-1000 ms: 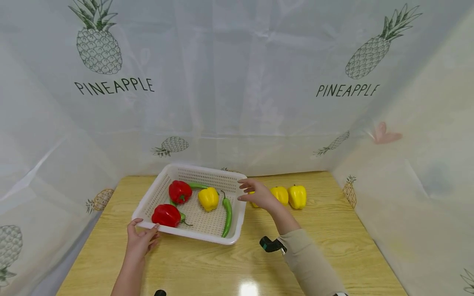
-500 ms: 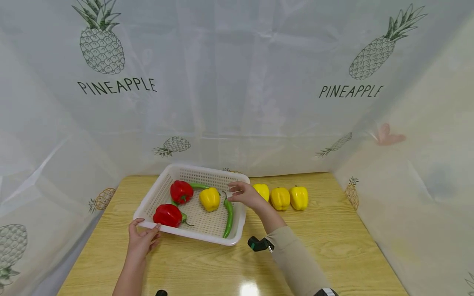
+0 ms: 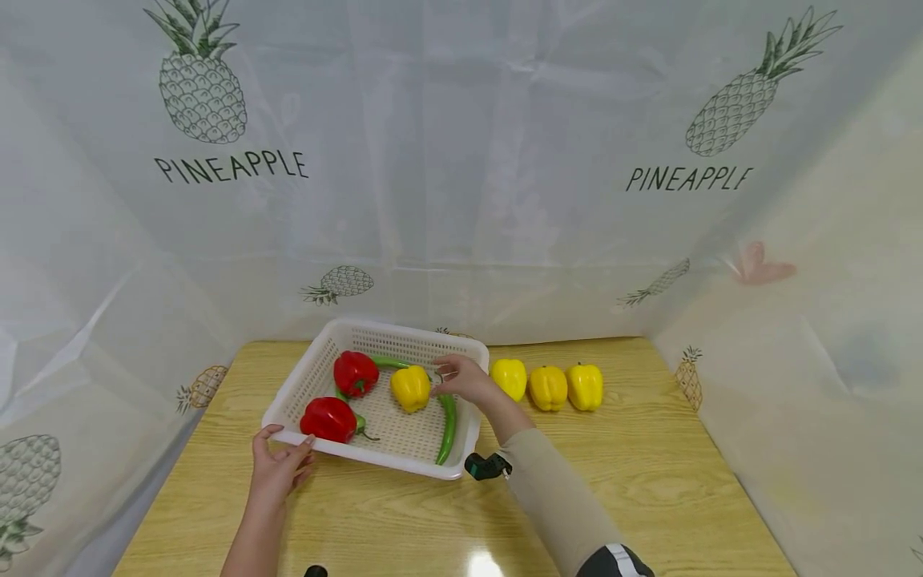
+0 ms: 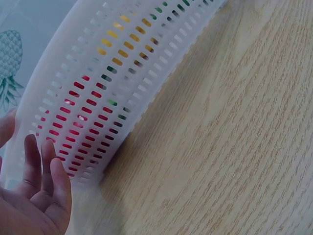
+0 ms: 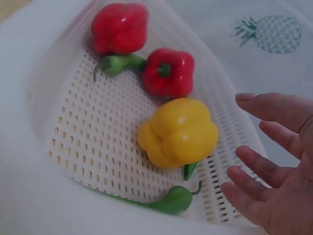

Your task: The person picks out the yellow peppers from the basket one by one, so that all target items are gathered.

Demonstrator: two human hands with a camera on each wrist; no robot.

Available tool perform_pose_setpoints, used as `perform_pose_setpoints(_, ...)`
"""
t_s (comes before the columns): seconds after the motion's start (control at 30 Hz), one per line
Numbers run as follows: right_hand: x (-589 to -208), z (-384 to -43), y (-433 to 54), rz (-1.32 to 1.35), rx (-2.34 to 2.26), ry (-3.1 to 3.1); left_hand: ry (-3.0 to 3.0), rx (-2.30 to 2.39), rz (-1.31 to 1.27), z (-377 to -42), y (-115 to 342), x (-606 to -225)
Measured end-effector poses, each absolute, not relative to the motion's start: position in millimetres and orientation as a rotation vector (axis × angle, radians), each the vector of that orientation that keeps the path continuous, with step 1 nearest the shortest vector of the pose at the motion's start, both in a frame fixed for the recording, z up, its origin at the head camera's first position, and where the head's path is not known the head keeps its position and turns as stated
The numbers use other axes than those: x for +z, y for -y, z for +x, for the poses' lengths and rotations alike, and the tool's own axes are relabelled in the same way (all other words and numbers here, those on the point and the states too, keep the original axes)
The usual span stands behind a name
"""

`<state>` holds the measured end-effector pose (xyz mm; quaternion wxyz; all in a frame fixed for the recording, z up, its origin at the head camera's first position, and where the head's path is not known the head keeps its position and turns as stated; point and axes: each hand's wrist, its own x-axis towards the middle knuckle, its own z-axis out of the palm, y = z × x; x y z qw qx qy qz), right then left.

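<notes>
A white perforated plastic basket (image 3: pixel 375 458) sits on the table. My left hand (image 3: pixel 272 471) grips its front-left rim, fingers (image 4: pixel 59 181) against the outer wall in the left wrist view. Over the right side of the basket, my right hand (image 3: pixel 467 380) holds nothing, its fingers spread. Those fingers are close beside a yellow bell pepper (image 3: pixel 410 389), apart from it in the right wrist view (image 5: pixel 178 132). Two red bell peppers (image 3: pixel 356 373) (image 3: pixel 328 420) lie at the left inside. A long green chili pepper (image 3: pixel 449 433) lies below my right hand; other green chilies (image 3: pixel 388 362) are partly hidden.
Three more yellow bell peppers (image 3: pixel 548 389) stand in a row on the wooden table (image 3: pixel 634 481), right of the basket. A pale sheet with pineapple prints (image 3: pixel 461 200) hangs behind and at both sides.
My right hand has moved left from the basket's right rim to beside the yellow bell pepper inside, uncovering the yellow peppers on the table. My left hand keeps its hold on the rim.
</notes>
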<state>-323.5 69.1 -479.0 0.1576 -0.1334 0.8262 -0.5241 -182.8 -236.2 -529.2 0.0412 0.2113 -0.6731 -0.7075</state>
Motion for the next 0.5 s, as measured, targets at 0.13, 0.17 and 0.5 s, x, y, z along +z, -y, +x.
perform_pose_setpoints(0.13, -482.5, -329.9, -61.9, -0.356, -1.461, -2.369, 2.069, -2.16, 0.647, -182.3, 236.3, -529.3)
perform_pose_setpoints(0.17, -482.9, -330.6, -60.6, -0.345, -1.452, -2.369, 2.069, -2.16, 0.647, -182.2, 236.2, -529.3)
perform_pose_setpoints(0.5, -490.1, -335.0, -50.1, -0.244, -1.413, -2.402, 2.077, -2.157, 0.656, -182.7, 237.3, -530.7)
